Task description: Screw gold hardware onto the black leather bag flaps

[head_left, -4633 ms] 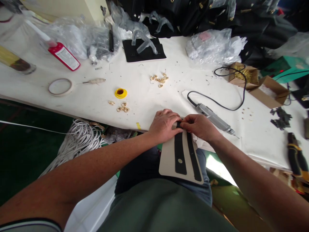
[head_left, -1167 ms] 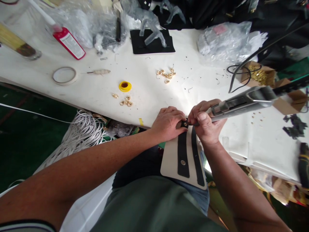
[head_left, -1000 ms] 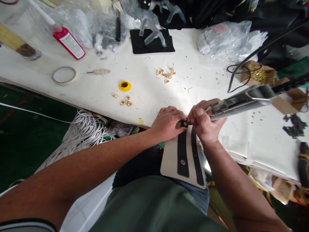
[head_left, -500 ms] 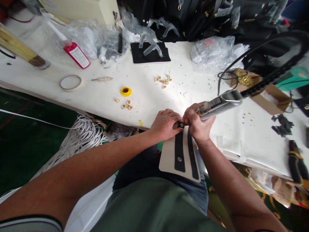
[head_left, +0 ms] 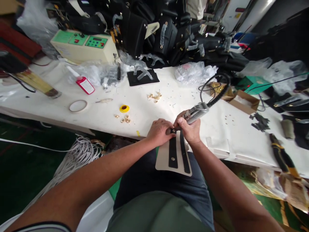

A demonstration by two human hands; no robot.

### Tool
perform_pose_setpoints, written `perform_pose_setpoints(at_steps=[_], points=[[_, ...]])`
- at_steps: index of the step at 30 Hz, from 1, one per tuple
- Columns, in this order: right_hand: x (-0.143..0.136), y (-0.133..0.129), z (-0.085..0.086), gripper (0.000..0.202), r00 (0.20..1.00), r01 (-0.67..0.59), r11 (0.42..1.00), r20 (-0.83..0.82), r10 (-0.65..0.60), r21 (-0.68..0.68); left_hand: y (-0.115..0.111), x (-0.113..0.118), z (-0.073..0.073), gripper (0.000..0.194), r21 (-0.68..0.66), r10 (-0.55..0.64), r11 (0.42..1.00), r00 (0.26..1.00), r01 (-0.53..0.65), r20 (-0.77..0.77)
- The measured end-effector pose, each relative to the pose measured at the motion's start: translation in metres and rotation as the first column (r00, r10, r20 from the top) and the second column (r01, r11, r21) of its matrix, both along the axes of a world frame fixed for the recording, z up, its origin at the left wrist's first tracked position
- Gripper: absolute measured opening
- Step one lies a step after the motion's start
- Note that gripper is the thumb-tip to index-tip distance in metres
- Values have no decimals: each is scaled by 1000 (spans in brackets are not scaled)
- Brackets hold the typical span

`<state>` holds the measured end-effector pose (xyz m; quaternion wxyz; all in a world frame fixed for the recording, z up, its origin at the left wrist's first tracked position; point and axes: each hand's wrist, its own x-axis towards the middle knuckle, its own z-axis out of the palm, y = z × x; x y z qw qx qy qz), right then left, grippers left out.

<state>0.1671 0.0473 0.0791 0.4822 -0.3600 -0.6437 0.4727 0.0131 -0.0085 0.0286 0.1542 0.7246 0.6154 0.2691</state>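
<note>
Right hand (head_left: 190,131) clamped on grey tool (head_left: 196,112), left hand (head_left: 159,132) on black strap (head_left: 173,149) — yellow spool (head_left: 124,111) near gold clasps (head_left: 126,120)

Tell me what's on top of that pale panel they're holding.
Two dark strips run along the pale panel, one with a round metal piece near its near end. The left hand and right hand partly cover the far end; what's beneath them is hidden.

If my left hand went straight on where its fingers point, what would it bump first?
Probably your right hand, which grips the grey tool just past your left hand; depth is hard to judge.
</note>
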Motion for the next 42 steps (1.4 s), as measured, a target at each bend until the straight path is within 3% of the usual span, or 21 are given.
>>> perform_pose_setpoints(at_steps=[5,8,10,12,14,16,19,22,24,26,27,28,30,32,35,38,40,42], points=[[-14,4,15,58,996,-83,995,11,84,-60,2,-1,-1,37,-4,8,1000,1000,-8,-29],[-3,9,26,57,996,29,1000,81,-28,-9,1,-1,0,34,3,0,1000,1000,0,8],[14,16,27,55,959,144,989,239,-150,39,0,-1,1,31,9,-5,1000,1000,5,25],[38,25,21,51,828,211,971,507,-239,112,0,0,1,29,9,-9,1000,1000,8,22],[61,34,8,46,607,199,966,754,-252,163,0,0,0,29,3,-9,1000,1000,9,12],[82,41,-7,43,425,165,973,879,-217,161,1,-1,-2,29,2,-6,1000,1000,6,5],[105,39,-24,46,348,134,971,908,-234,199,1,-3,-5,31,22,2,1000,1000,-2,-10],[116,14,-27,41,400,182,926,836,-377,331,1,-3,-6,32,50,25,998,999,-23,-23],[115,-15,-26,39,501,273,924,780,-374,268,0,-2,-5,32,65,42,997,999,-40,-35],[108,-50,-28,47,680,289,956,712,-174,-43,-1,-1,-3,31,80,58,995,997,-53,-60],[101,-67,-30,52,783,225,943,621,-25,-245,-2,0,-1,30,87,67,994,995,-60,-75],[94,-82,-33,55,869,142,902,487,83,-407,-3,1,0,29,92,77,993,993,-69,-86],[78,-105,-37,53,965,27,833,233,123,-552,-9,4,4,25,92,99,992,992,-92,-81],[63,-119,-37,47,989,62,856,146,16,-514,-20,7,9,21,72,118,991,993,-117,-11],[46,-131,-27,39,974,128,964,214,-78,-233,-45,14,21,30,-17,143,989,952,-144,270],[31,-141,-14,41,932,14,999,362,-32,52,-75,19,35,45,-121,142,989,789,-86,598],[21,-149,-7,40,875,-68,988,484,-8,138,-90,22,42,46,-187,195,979,681,-86,706],[15,-156,0,36,832,-146,977,553,35,158,-101,22,45,45,-284,329,943,589,-172,738]])
